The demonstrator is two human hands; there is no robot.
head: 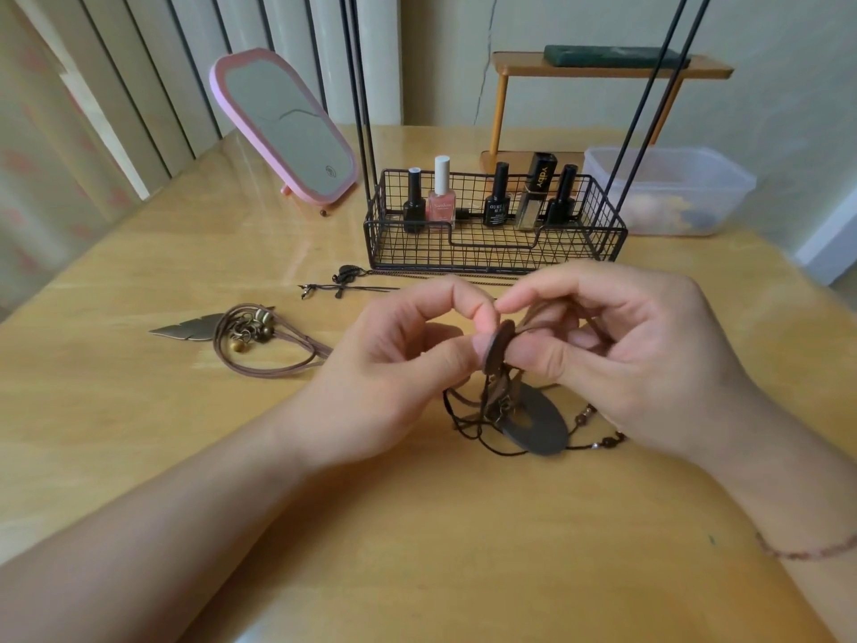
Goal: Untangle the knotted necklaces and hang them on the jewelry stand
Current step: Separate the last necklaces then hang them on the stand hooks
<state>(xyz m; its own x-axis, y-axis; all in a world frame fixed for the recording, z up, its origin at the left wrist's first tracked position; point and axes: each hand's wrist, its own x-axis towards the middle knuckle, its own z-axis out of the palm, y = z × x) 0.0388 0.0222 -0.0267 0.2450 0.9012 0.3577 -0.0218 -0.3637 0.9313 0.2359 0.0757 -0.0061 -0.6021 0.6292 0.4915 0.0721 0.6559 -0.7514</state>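
Knotted necklaces (pixel 505 406) held raised before wire-basket jewelry stand (pixel 494 225), cords hanging free | small wooden disc (pixel 498 348) pinched by left hand (pixel 394 364) | brown cord gripped by right hand (pixel 617 345) for separation.

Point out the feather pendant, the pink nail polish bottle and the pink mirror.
feather pendant (pixel 188 330), head view, middle of blade
pink nail polish bottle (pixel 441 204), head view, glass body
pink mirror (pixel 285 125), head view, glass centre
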